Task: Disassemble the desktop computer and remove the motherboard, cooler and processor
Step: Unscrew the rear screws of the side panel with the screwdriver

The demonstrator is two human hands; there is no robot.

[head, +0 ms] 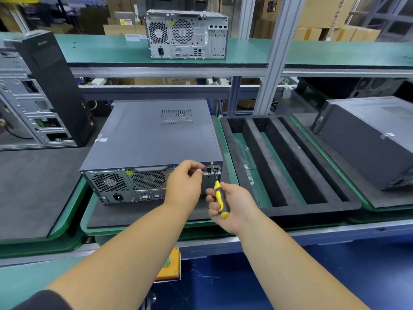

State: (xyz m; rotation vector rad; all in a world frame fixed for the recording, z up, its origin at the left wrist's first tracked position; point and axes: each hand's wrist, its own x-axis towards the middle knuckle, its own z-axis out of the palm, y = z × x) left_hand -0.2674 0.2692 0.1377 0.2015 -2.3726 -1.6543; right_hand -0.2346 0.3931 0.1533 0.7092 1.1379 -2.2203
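A: What are the hands doing?

B: The right hand (232, 204) is gripping a yellow-handled screwdriver (218, 193), tip reaching the upper rear corner of the desktop computer (152, 135). The left hand (184, 183) is pinching something small there; I cannot tell what.

A: And the case?

B: It is lying flat on the worktop's dark mat (134, 217). Boxy matte steel, perforated vents; probably heavy and rigid, so I'd be holding its side edges.
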